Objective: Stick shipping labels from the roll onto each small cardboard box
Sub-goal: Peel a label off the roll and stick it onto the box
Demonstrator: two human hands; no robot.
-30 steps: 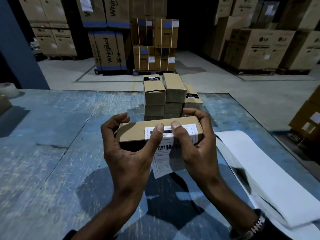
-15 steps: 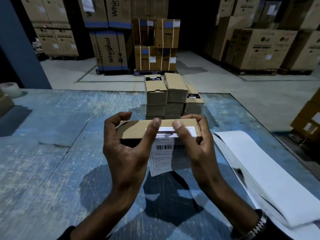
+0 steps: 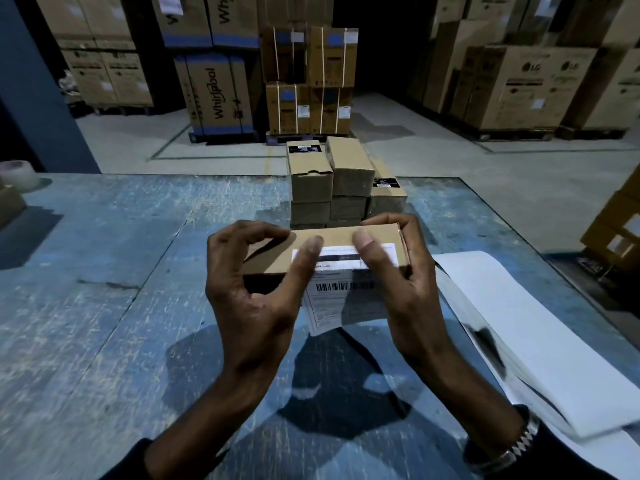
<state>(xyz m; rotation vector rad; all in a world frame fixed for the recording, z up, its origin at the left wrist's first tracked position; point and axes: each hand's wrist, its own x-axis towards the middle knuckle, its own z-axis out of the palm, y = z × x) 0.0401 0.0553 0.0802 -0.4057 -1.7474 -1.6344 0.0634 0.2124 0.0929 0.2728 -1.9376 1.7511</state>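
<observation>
I hold a small cardboard box (image 3: 332, 249) up over the blue table (image 3: 104, 306), lengthwise between my two hands. My left hand (image 3: 249, 292) grips its left end, fingers curled over the far edge and the thumb pressing down on the top face. My right hand (image 3: 405, 289) grips the right end the same way, its fingers wrapped round the far corner and its thumb flat on the top. Both thumbs lie on the shipping label (image 3: 341, 289): its upper strip is stuck across the top of the box, and the rest, with the barcode, hangs loose down the near side between my palms. Just beyond my hands stands a stack of small boxes (image 3: 341, 183). To the right of my right hand lies the white label backing strip (image 3: 519, 323), running along the table toward me. Far off to the left of my left hand sits a tape roll (image 3: 19, 173).
</observation>
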